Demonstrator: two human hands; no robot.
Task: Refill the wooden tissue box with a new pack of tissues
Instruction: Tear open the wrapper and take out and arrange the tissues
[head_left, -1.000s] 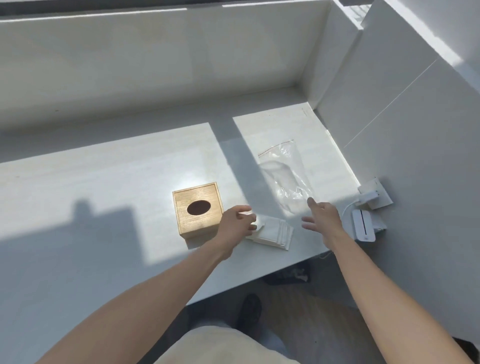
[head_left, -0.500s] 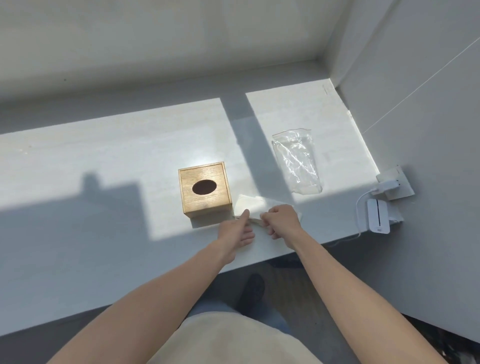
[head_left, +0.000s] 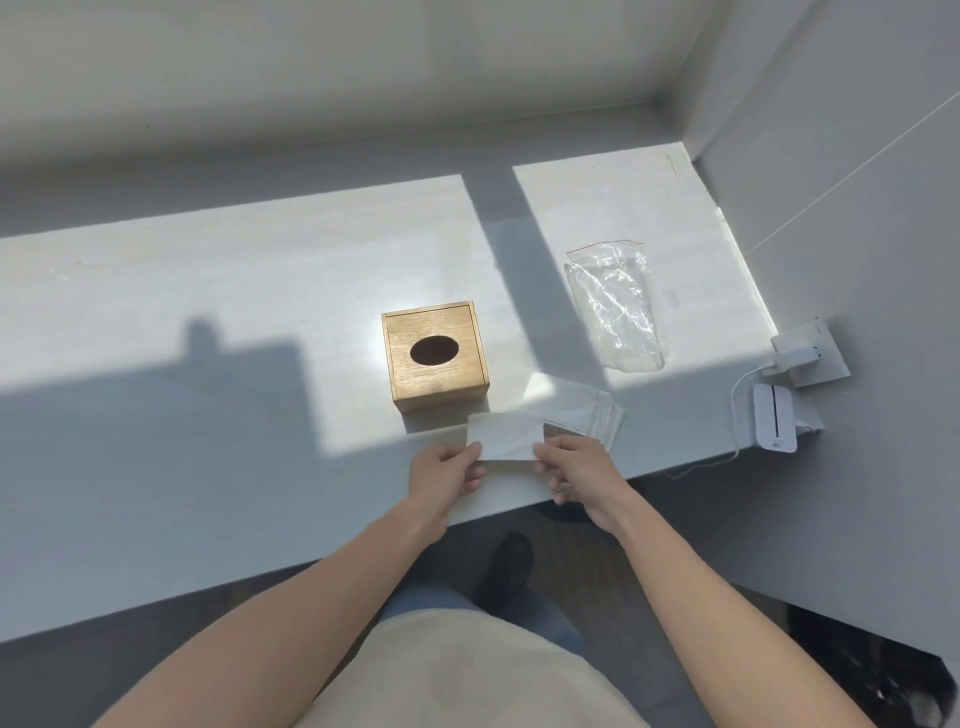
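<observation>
Head view: white tissue (head_left: 503, 437) held up just above the near edge of the pale surface (head_left: 208, 291), pinched at its left end by the left hand (head_left: 444, 475) and at its right end by the right hand (head_left: 579, 475), fingers (head_left: 474, 451) of both clamped on it. Stack of tissues (head_left: 576, 408) lying flat behind the right hand, just right of the wooden tissue box (head_left: 434, 356). Box upright, lid on, oval opening dark. Clear plastic bag (head_left: 615, 306) flat in sunlight further right, well apart from the box. White charger (head_left: 775, 418) at the surface's right edge.
</observation>
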